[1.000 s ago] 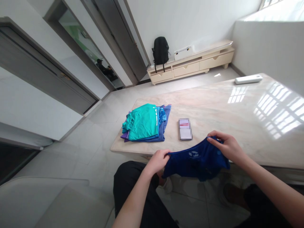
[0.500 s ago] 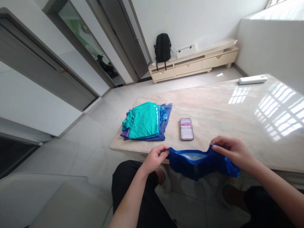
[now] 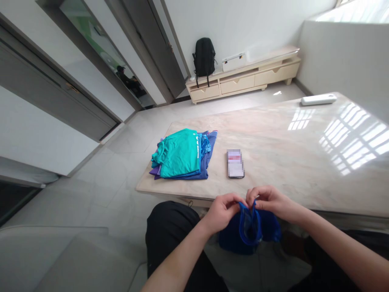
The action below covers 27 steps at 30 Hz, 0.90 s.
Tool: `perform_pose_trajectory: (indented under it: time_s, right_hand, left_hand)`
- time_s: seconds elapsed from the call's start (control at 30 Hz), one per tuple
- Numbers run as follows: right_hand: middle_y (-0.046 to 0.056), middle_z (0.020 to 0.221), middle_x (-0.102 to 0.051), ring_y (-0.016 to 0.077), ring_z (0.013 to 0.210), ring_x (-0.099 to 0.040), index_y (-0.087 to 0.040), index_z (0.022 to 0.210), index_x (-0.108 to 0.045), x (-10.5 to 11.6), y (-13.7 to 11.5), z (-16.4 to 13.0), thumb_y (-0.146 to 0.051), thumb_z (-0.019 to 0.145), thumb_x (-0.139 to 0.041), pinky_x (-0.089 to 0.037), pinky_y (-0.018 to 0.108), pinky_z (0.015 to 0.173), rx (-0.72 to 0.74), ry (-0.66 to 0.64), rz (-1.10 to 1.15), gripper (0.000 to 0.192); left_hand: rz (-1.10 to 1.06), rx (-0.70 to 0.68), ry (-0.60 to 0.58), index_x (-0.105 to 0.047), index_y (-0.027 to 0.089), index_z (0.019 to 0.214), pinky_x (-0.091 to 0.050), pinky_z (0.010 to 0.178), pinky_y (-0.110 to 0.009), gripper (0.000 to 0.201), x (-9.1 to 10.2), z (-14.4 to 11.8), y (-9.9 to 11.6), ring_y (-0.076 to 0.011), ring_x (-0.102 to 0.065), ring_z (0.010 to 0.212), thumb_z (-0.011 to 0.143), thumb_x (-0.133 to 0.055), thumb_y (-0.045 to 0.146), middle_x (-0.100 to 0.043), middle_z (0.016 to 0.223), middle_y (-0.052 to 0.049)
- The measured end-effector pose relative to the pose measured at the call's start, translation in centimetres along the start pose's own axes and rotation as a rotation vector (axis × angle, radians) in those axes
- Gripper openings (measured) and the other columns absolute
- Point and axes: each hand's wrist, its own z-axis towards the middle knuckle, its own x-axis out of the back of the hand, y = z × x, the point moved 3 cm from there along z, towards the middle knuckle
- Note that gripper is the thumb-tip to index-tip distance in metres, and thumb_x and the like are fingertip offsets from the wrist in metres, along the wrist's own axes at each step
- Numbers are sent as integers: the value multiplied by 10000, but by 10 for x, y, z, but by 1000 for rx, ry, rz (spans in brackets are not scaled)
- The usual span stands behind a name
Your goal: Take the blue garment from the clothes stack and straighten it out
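Observation:
A dark blue shirt (image 3: 238, 235) hangs past the near edge of the table, its collar opening folded into a narrow loop. My left hand (image 3: 223, 211) pinches one side of the collar. Close beside it, my right hand (image 3: 270, 202) pinches the other side, fingertips almost touching those of the left. The lower part of the shirt drops in shadow above my legs. Beyond my hands, a pile of folded clothes (image 3: 204, 172) lies on the table, topped by a green T-shirt (image 3: 180, 154) with white print. A phone (image 3: 235, 164) with a blurred screen rests to its right.
The marble-patterned table (image 3: 273, 142) stretches away to the right, with a long white object (image 3: 319, 99) at its far edge. Behind stands a low cabinet (image 3: 237, 85) bearing a black backpack (image 3: 204, 56) and a white box (image 3: 234, 63). A pale chair (image 3: 69, 259) is at lower left.
My hands have come together from wide apart, so the stretched collar is now folded into a loop. The shirt hangs lower, and the view has shifted slightly.

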Motion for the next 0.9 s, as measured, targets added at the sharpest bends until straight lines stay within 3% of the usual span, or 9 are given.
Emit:
perform_pose_trajectory:
  time_s: [0.2, 0.37, 0.57, 0.73, 0.9]
  right_hand:
    - [47, 886, -677, 162, 818, -645, -180, 879, -779, -4, 21, -5, -352, 832, -808, -521, 284, 755, 55, 104, -37, 180]
    - [46, 893, -693, 186, 831, -667, -203, 1081, -737, -2, 30, -6, -351, 792, -843, -548, 299, 750, 16, 186, -104, 341]
    - [68, 1051, -617, 211, 996, -641, -239, 977, -796, -6, 19, -5, -358, 854, -787, -529, 332, 872, 135, 155, -341, 172]
    - [86, 1133, -617, 222, 1058, -638, -203, 903, -723, -7, 17, -4, -357, 890, -744, -520, 367, 951, 136, 122, -305, 156]
    - [60, 900, -680, 213, 908, -655, -199, 897, -709, 3, 15, -2, -423, 877, -743, -540, 351, 859, 128, 237, -333, 228]
  left_hand:
    - [-167, 68, 109, -700, 146, 922, -500, 776, -259, 266, -10, 0, -14, -159, -661, 794, 802, -817, 353, -718, 839, -42]
    - [-253, 108, 124, -642, 150, 957, -485, 776, -240, 340, -13, 1, -23, -151, -661, 845, 773, -850, 346, -708, 913, -41]
    - [-197, 144, 105, -586, 169, 946, -474, 748, -222, 394, -7, 5, -33, -134, -634, 844, 730, -879, 319, -641, 914, -7]
    - [28, 70, 137, -602, 165, 894, -505, 871, -296, 283, -4, 5, -32, -186, -652, 935, 815, -798, 352, -654, 930, -37]
    - [364, -236, 229, -598, 193, 937, -510, 909, -309, 73, -1, -5, -4, -182, -629, 976, 976, -569, 247, -625, 997, -56]
